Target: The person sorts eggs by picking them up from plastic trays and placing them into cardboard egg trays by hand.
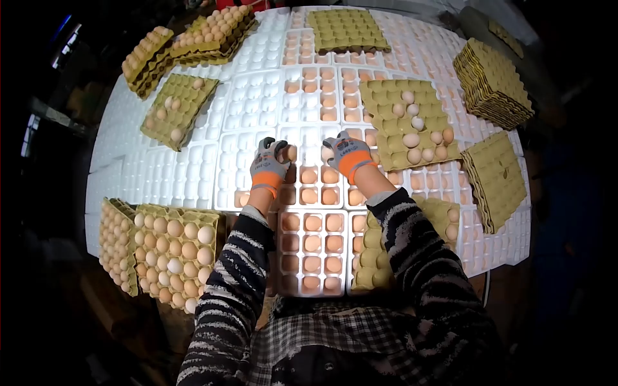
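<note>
My left hand (269,165), in a grey glove with an orange cuff, curls its dark fingertips round a brown egg (291,153) at the upper left of a white foam egg tray. Opposite it, my right hand (349,154), gloved alike, has its fingers closed on a paler egg (327,154) over the same tray's right side. Both eggs are partly covered by the gloves. Below my hands, brown eggs (309,175) sit in the tray's square cells. A filled white foam tray (301,252) lies nearer my body.
Cardboard flats full of eggs (172,248) stand at the left front; more egg stacks (212,31) are at the back left. A part-filled flat (393,122) lies right of my hands. Stacked flats (492,83) and a leaning flat (492,180) line the right edge.
</note>
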A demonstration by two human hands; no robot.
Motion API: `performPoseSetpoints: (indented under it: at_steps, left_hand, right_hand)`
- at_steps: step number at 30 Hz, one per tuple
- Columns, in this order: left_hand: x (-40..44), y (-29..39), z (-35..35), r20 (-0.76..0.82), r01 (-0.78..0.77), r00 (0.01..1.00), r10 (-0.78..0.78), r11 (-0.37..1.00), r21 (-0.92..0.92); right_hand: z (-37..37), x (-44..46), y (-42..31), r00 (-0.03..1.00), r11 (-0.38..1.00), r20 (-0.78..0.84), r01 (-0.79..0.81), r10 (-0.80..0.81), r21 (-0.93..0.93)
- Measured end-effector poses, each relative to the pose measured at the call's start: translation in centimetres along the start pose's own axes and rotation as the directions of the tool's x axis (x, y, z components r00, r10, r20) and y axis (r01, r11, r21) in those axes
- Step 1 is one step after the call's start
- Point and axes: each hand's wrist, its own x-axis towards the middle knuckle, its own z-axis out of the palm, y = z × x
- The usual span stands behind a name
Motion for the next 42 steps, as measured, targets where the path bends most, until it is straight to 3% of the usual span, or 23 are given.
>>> performPoseSetpoints:
  at_steps: [3,4,7,9,11,13,14,15,16,18,21,24,25,26,28,29,31,32,37,38,39,41,42]
  left_hand:
    - [2.6,0.4,0.6,-0.154,-0.133,0.983,0.099,0.963,-0.233]
    - [3.5,0.6,1.3,-0.203,-0.191,0.968,0.149,0.96,-0.206]
    - [5.5,0.8,2.9,0.008,-0.174,0.985,0.174,0.984,-0.044]
    - [6.0,0.9,3.1,0.097,-0.052,0.993,0.061,0.994,-0.096]
    - [6.4,1.5,3.7,-0.077,-0.076,0.995,0.06,0.968,-0.238]
    - [7.6,1.8,5.3,-0.191,-0.313,0.946,0.26,0.883,-0.349]
    - [8.3,1.9,6.7,-0.208,-0.389,0.918,0.338,0.872,-0.297]
    - [7.9,2.7,6.8,-0.126,-0.372,0.927,0.353,0.909,-0.187]
    - [7.7,3.5,7.0,0.025,-0.307,0.951,0.308,0.951,-0.04]
    - [7.5,1.9,9.0,0.039,-0.389,0.921,0.387,0.914,0.114]
    - [6.9,0.4,9.6,-0.074,-0.484,0.875,0.478,0.861,-0.155]
    - [3.9,2.0,7.5,-0.144,-0.525,0.85,0.506,0.796,-0.302]
    - [1.7,4.3,6.1,-0.077,-0.439,0.886,0.457,0.774,-0.457]
    - [-0.4,6.1,5.6,0.0,-0.333,0.91,0.414,0.733,-0.593]
    - [-4.9,10.5,5.1,0.099,-0.381,0.829,0.55,0.686,-0.619]
    - [-7.1,13.3,4.8,0.096,-0.551,0.718,0.689,0.648,-0.526]
    - [-11.7,18.6,5.5,0.179,-0.555,0.6,0.78,0.566,-0.609]
    - [-13.3,21.0,6.5,0.239,-0.613,0.49,0.838,0.527,-0.589]
    - [-18.7,27.3,13.3,0.567,-0.824,0.291,0.771,0.503,-0.261]
    - [-19.0,27.6,13.0,0.573,-0.827,0.29,0.767,0.502,-0.253]
    - [-19.1,27.9,12.7,0.59,-0.834,0.308,0.746,0.51,-0.21]
    - [-18.9,27.7,12.5,0.607,-0.845,0.325,0.725,0.511,-0.158]
    - [-18.3,26.4,13.0,0.551,-0.705,0.37,0.748,0.612,-0.359]
  right_hand:
    - [0.8,0.4,-1.8,0.995,0.991,-0.077,0.069,-0.06,0.111]
    - [1.4,0.5,-2.6,0.99,0.984,-0.09,0.119,-0.108,0.132]
    - [2.1,1.6,-3.7,0.992,0.988,0.0,0.127,-0.128,0.085]
    - [1.5,1.5,-3.1,0.994,0.983,-0.101,0.055,-0.038,0.177]
    - [1.6,2.4,-2.1,0.945,0.953,-0.322,0.046,0.055,0.299]
    - [3.0,4.3,-1.1,0.906,0.987,-0.424,0.074,-0.006,0.144]
    - [4.3,4.7,-0.8,0.911,0.989,-0.413,0.057,0.006,0.139]
    - [6.3,5.6,-0.4,0.915,0.998,-0.402,0.007,0.022,0.069]
    - [6.8,5.7,0.1,0.908,0.979,-0.419,0.096,-0.013,0.177]
    - [4.9,1.9,-0.3,0.904,0.948,-0.423,0.082,0.059,0.307]
    - [3.4,-8.3,1.8,0.786,0.848,-0.616,0.286,0.059,0.446]
    - [3.6,-19.3,7.4,0.752,0.907,-0.647,0.174,0.129,0.384]
    - [4.3,-23.0,9.6,0.765,0.837,-0.579,0.101,0.28,0.538]
    - [4.8,-26.6,11.6,0.712,0.891,-0.62,-0.016,0.329,0.454]
    - [5.6,-32.8,14.9,0.681,0.712,-0.431,-0.192,0.592,0.675]
    - [6.4,-34.4,15.8,0.675,0.708,-0.431,-0.195,0.599,0.679]
    - [8.6,-36.4,17.4,0.677,0.648,-0.194,-0.52,0.71,0.556]
    - [9.5,-36.1,17.0,0.68,0.657,-0.172,-0.563,0.713,0.501]
    - [11.5,-36.8,18.3,0.722,0.743,-0.25,-0.516,0.645,0.426]
    - [11.4,-37.5,18.7,0.747,0.707,-0.234,-0.408,0.622,0.577]
    - [11.4,-38.1,19.1,0.772,0.644,-0.225,-0.289,0.594,0.708]
    - [12.6,-38.8,20.8,0.731,0.521,-0.18,-0.271,0.659,0.809]
    - [13.2,-39.0,21.8,0.739,0.301,-0.171,-0.045,0.652,0.952]
